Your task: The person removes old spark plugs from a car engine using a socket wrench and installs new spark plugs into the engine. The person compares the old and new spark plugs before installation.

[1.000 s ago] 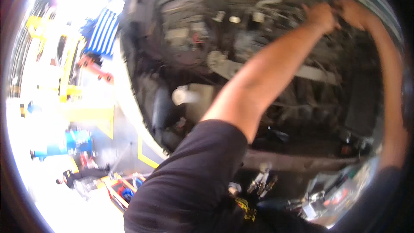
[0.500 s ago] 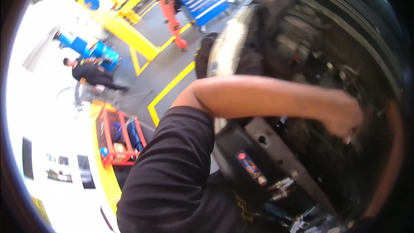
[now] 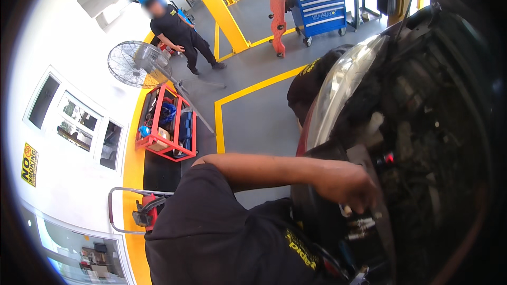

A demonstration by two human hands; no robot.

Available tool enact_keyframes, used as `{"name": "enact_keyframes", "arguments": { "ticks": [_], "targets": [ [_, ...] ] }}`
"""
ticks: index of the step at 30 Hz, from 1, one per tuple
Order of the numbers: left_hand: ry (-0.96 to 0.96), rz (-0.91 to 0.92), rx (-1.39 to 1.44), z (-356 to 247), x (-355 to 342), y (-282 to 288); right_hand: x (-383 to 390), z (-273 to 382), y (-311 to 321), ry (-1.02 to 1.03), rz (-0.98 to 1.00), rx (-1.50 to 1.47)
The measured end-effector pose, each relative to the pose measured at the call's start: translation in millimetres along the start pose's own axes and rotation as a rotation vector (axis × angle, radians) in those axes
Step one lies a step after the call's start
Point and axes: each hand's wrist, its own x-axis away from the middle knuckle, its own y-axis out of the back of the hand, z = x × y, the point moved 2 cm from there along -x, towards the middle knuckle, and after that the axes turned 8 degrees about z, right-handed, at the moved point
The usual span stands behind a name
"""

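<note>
Reaching to the metal tools [image 3: 362,228] on the car's front panel [image 3: 360,154] seems the present step — the left hand [image 3: 349,183] curls above this panel, its hold I cannot tell, nor the right hand's — and next probably calls for precise finger placing.

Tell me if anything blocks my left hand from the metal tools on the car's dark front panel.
Nothing visible blocks the left hand: the metal tools lie just below it in the picture, on the dark front panel. A small pale piece shows by the hand's lower edge, slightly left of the direct line.
</note>
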Motion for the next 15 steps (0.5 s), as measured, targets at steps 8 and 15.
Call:
{"name": "enact_keyframes", "arguments": {
  "ticks": [8, 15],
  "targets": [
    [-0.207, -0.003, -0.117, -10.7, -44.2, -9.0, 13.5, 15.8, 12.8, 0.038, -0.030, -0.106],
    [-0.224, 0.040, -0.131, 2.2, -61.7, -14.2, 19.5, 38.3, 26.6, 0.075, -0.033, -0.137]
  ]
}}
